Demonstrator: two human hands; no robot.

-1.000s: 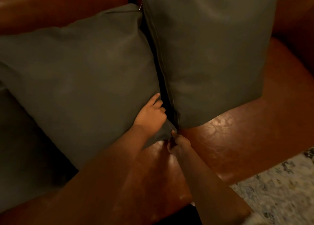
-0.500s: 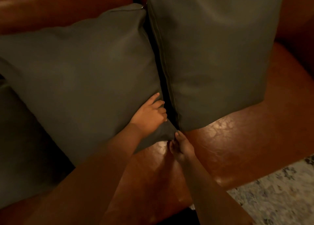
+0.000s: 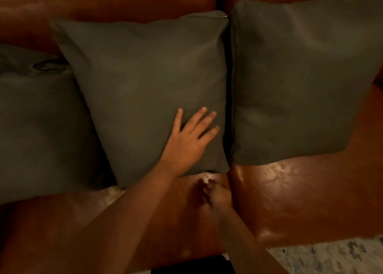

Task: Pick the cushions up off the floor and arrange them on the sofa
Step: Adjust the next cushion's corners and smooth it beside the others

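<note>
Looking down over my own arms, I've got three dark grey cushions lined up on the brown leather sofa (image 3: 290,195), all leaning back against its backrest. My left hand (image 3: 189,141) lies flat on the lower right part of the middle cushion (image 3: 145,87), fingers (image 3: 204,116) spread wide and palm down on the fabric, gripping nothing. That middle cushion sits tilted, its top left corner kicked outward and its bottom right corner pointing down at the seat. Right beside it, across a thin dark gap, the right cushion (image 3: 300,83) stands straighter, its bottom edge resting on the right seat pad. On the other side, the left cushion (image 3: 37,124) is partly tucked behind the middle one and runs off the frame edge, with a crumpled fold near its top. My right hand (image 3: 215,195) is low on the seat, just below the middle cushion's bottom corner and near the seam between the two seat pads; it's blurred, the fingers look loosely curled, and I cannot tell whether it has hold of anything. Bottom right, a pale patterned rug (image 3: 331,257) shows on the floor past the sofa's front edge.
</note>
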